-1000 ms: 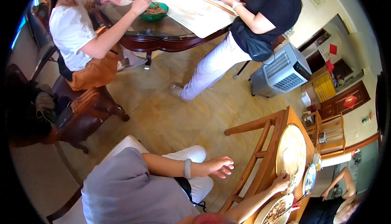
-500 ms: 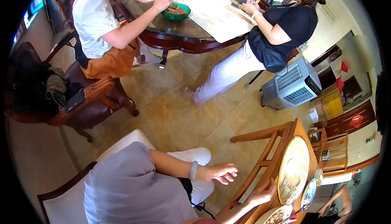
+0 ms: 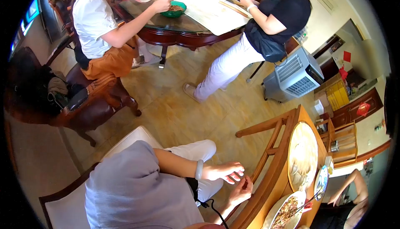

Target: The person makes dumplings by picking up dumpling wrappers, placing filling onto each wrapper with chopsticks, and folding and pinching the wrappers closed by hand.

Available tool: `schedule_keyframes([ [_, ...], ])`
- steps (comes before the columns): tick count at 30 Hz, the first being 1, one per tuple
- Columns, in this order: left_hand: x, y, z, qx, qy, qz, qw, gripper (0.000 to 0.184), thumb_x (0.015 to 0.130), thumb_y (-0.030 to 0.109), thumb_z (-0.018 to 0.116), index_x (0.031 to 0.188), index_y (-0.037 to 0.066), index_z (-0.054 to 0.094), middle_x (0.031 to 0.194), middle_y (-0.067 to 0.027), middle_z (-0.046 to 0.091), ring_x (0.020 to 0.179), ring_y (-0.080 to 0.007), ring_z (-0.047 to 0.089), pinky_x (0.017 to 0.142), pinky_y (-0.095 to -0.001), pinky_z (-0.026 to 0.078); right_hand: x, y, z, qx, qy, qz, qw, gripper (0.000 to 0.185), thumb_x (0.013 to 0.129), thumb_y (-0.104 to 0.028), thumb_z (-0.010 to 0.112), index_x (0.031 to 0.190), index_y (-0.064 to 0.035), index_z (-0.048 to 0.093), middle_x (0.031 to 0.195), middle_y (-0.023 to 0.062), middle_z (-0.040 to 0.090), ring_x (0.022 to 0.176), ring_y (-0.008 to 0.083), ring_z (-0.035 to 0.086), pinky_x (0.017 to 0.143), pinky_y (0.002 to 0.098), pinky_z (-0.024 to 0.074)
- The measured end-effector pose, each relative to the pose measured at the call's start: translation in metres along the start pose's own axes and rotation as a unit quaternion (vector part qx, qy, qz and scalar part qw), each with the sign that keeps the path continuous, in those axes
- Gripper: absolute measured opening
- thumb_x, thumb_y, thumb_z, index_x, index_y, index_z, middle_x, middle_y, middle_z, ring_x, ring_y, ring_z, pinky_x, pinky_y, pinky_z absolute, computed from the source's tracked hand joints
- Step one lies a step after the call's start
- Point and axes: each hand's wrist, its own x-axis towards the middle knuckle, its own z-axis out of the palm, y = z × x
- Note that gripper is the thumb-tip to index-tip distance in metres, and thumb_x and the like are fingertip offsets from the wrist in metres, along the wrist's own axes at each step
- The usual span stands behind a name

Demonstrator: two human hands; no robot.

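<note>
My left hand (image 3: 223, 172), with a pale bangle at its wrist, is held over my lap. Its palm is turned up, and its fingers are half curled and apart; nothing shows in it. Just below it, close to the left fingertips, is my right hand (image 3: 241, 190). Its fingers are pressed together, and whatever lies in them is too small to tell. Beside my hands, on the wooden table (image 3: 273, 168), a round board (image 3: 303, 150) bears several pale dumplings (image 3: 297, 177). A white bowl of chopped filling (image 3: 286, 213) has chopsticks (image 3: 306, 205) resting across it.
A blue-patterned plate (image 3: 321, 182) sits past the board, near a person's bent arm (image 3: 354, 183). Two people work at a larger glass-topped table (image 3: 183, 29) bearing a green bowl (image 3: 174, 12). An air cooler (image 3: 293, 77) and a leather chair (image 3: 98, 120) stand on the floor.
My right hand has moved from beside the round board to just under my left hand, fingers closed. The left hand has barely moved. The view has shifted slightly.
</note>
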Motion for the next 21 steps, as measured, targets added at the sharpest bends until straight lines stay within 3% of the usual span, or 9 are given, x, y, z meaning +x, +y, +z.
schedule_keyframes([
  [4,-0.001,-0.002,0.011,0.012,-0.009,0.005,1.000,0.045,0.088,0.039,0.045,0.120,0.008,0.039,0.119,-0.0083,0.043,0.107,-0.0195,0.048,0.088,-0.0332,0.043,-0.016,0.006,-0.006,0.040,0.002,0.028,0.999,0.015,0.084,-0.007,0.056,0.094,0.0029,0.062,0.085,0.0134,0.064,0.073,0.0203,0.062,0.066,0.0303,0.0502],
  [6,0.004,-0.005,0.012,0.019,-0.002,0.034,0.999,0.039,0.087,0.041,0.047,0.110,0.009,0.046,0.113,-0.0065,0.048,0.102,-0.0179,0.051,0.084,-0.0332,0.045,-0.021,0.001,-0.013,0.047,-0.002,0.055,0.997,0.015,0.084,-0.006,0.056,0.094,0.0041,0.062,0.085,0.0136,0.064,0.074,0.0190,0.060,0.070,0.0298,0.0494],
  [7,0.008,-0.002,0.013,0.001,-0.006,0.043,0.999,0.032,0.086,0.037,0.051,0.104,0.011,0.048,0.106,-0.0049,0.053,0.096,-0.0170,0.054,0.080,-0.0323,0.047,-0.025,0.001,-0.014,0.119,0.002,0.073,0.990,0.016,0.084,-0.007,0.057,0.094,0.0036,0.062,0.085,0.0144,0.064,0.076,0.0198,0.060,0.071,0.0305,0.0485],
  [9,0.018,0.010,0.021,0.006,-0.031,0.064,0.997,0.022,0.086,0.026,0.054,0.102,0.012,0.049,0.100,-0.0044,0.056,0.090,-0.0157,0.056,0.074,-0.0303,0.050,-0.035,-0.010,-0.026,0.064,0.014,0.104,0.992,0.013,0.081,-0.004,0.058,0.091,0.0033,0.063,0.084,0.0151,0.064,0.076,0.0199,0.059,0.072,0.0302,0.0474],
  [10,0.028,0.017,0.021,0.023,-0.038,0.077,0.996,0.020,0.087,0.026,0.053,0.101,0.012,0.050,0.101,-0.0043,0.056,0.091,-0.0152,0.056,0.076,-0.0308,0.050,-0.042,-0.004,-0.022,0.085,0.023,0.126,0.988,0.012,0.080,-0.002,0.058,0.090,0.0030,0.064,0.084,0.0153,0.064,0.077,0.0200,0.060,0.072,0.0306,0.0473],
  [11,0.035,0.032,0.018,0.077,-0.037,0.117,0.989,0.020,0.087,0.026,0.053,0.101,0.012,0.050,0.103,-0.0043,0.055,0.093,-0.0145,0.056,0.077,-0.0304,0.049,-0.044,-0.001,-0.018,0.068,0.035,0.063,0.995,0.010,0.079,-0.004,0.061,0.088,0.0003,0.065,0.085,0.0157,0.064,0.073,0.0243,0.063,0.069,0.0317,0.0501],
  [14,0.079,0.058,0.033,0.187,-0.028,0.184,0.965,0.028,0.088,0.027,0.053,0.108,0.008,0.051,0.104,-0.0079,0.057,0.095,-0.0139,0.057,0.082,-0.0302,0.050,-0.057,-0.001,-0.031,0.105,0.009,0.110,0.988,0.011,0.081,-0.004,0.060,0.090,-0.0006,0.065,0.086,0.0146,0.064,0.070,0.0206,0.063,0.063,0.0292,0.0504],
  [21,0.173,0.093,0.074,0.289,-0.013,0.213,0.933,0.017,0.087,0.015,0.052,0.100,0.005,0.054,0.098,-0.0047,0.057,0.091,-0.0120,0.056,0.077,-0.0274,0.050,-0.077,0.007,-0.032,0.158,0.012,0.193,0.968,0.014,0.082,-0.009,0.060,0.093,-0.0019,0.065,0.082,0.0134,0.065,0.066,0.0178,0.063,0.063,0.0280,0.0494],
])
